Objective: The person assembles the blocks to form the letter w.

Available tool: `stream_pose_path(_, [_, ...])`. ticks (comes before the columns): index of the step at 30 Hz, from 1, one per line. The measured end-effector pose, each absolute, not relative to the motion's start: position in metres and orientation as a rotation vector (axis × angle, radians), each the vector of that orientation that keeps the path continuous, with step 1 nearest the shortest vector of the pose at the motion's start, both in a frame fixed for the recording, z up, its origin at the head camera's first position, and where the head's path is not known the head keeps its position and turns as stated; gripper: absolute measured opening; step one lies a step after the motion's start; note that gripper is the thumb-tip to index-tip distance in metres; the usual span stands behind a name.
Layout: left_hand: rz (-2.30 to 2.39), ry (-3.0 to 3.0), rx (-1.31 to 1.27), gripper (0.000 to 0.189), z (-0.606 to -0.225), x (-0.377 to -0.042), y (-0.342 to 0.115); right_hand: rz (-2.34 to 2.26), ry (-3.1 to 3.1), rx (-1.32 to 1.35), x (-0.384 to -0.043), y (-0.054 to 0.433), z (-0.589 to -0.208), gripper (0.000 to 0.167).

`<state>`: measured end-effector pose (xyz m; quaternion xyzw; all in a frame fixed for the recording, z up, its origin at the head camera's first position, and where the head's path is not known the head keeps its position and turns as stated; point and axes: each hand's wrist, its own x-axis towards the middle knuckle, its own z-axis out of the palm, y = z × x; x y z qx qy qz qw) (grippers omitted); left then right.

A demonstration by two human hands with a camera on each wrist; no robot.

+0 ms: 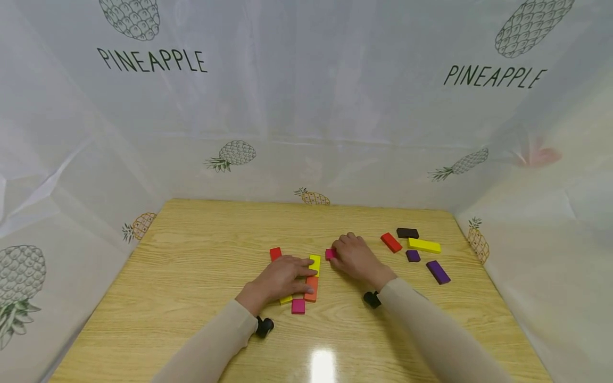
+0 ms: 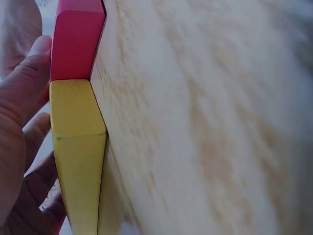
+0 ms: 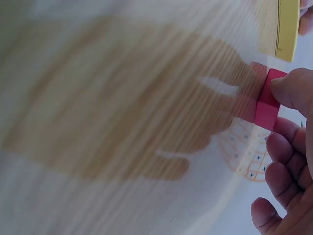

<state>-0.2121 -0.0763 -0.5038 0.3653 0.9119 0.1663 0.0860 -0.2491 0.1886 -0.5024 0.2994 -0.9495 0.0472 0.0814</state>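
My right hand (image 1: 356, 258) pinches a small pink block (image 1: 330, 254) between thumb and finger, low over the table or on it. In the right wrist view the thumb presses that pink block's near face. To the left, my left hand (image 1: 282, 276) rests with fingers spread on a group of blocks. Its fingertips touch a yellow block (image 1: 314, 261) and an orange block (image 1: 311, 290). A second pink block (image 1: 298, 306) meets another yellow block (image 1: 286, 300) at the near end, and a red block (image 1: 275, 254) shows beyond the hand. The palm hides the group's middle.
At the right of the wooden table (image 1: 191, 319) lie a red block (image 1: 391, 242), a black block (image 1: 407, 233), a long yellow block (image 1: 423, 245), a small purple block (image 1: 413, 256) and a longer purple block (image 1: 438, 272). Pineapple-printed sheeting (image 1: 306, 106) surrounds the table.
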Motion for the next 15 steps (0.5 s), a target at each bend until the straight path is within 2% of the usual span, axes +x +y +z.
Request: stream_pose_path(15, [0.514, 2.715, 1.106, 0.054, -0.505, -0.212, -0.077, 0.135, -2.866, 0.909, -0.255, 0.175, -0.502, 0.026])
